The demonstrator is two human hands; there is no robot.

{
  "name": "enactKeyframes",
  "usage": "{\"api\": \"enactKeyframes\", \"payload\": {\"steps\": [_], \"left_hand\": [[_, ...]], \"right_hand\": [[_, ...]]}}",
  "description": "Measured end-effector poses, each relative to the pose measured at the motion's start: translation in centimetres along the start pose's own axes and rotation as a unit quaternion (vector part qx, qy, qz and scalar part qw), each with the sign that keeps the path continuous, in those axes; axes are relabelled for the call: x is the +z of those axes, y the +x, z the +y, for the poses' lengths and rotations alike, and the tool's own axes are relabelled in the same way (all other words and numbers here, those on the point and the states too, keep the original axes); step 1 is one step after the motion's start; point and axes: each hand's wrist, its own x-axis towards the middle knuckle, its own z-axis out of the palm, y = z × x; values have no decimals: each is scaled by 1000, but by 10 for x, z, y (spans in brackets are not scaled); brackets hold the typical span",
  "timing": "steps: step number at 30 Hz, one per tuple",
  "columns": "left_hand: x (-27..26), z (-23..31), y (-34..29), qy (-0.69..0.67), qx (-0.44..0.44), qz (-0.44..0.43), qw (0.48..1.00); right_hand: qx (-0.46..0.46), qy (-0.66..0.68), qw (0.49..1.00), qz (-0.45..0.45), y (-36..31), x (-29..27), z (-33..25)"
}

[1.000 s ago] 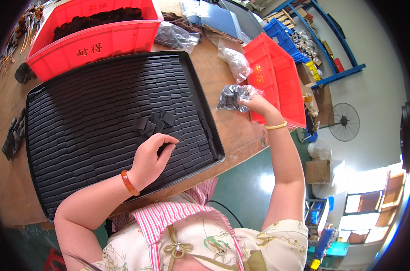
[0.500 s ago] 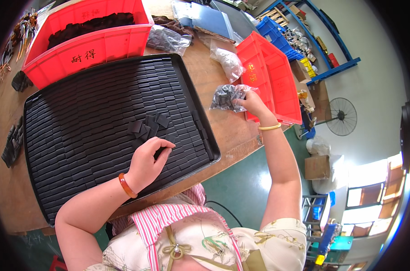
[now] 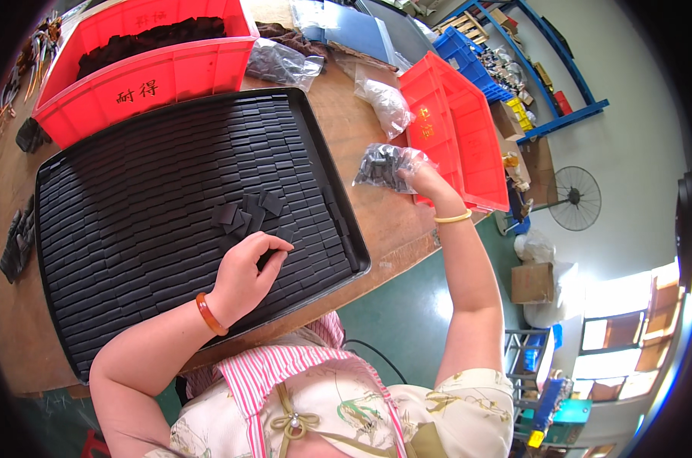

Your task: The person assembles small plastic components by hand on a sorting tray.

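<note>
A large black tray [image 3: 332, 164] lies on the table, lined with rows of thin, flat black pieces [image 3: 155, 229]. Several loose black squares [image 3: 248, 214] are heaped on top of the rows. Just beside that heap, my left hand [image 3: 248, 269] rests with thumb and forefinger pinched together; what it pinches, if anything, is hidden. To the right of the tray sits a clear plastic bag [image 3: 380, 166] of small dark pieces. My right hand [image 3: 424, 180] is at the mouth of this bag, its fingers hidden in the plastic.
A red bin [image 3: 186, 72] of dark pieces stands behind the tray. Another red bin [image 3: 468, 137] borders the right hand. White bag [image 3: 384, 107] and a bag of dark pieces [image 3: 283, 65] lie farther back. Dark gloves [image 3: 16, 244] lie at left.
My right hand has pushed deeper into the mouth of the clear bag, so its fingers are now covered. The left hand has barely moved.
</note>
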Motion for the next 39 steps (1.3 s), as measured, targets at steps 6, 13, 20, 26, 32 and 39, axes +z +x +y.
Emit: {"api": "enactKeyframes", "payload": {"steps": [6,13,20,26,32,39], "left_hand": [[-2,-1,0,1,-14,1,1000],[0,0,1,-6,-5,1,1000],[-1,1,0,-8,-8,2,1000],[0,0,0,-8,0,3,1000],[-1,1,0,-9,-8,-1,1000],[2,1,1,-22,3,28,999]], "right_hand": [[-60,131,989,25,-7,7,-3],[99,583,806,21,-21,-14,-1],[143,762,631,-22,-25,-20,26],[67,872,426,-232,-7,2,41],[138,838,513,-125,1,3,19],[108,818,546,146,-28,10,34]]}}
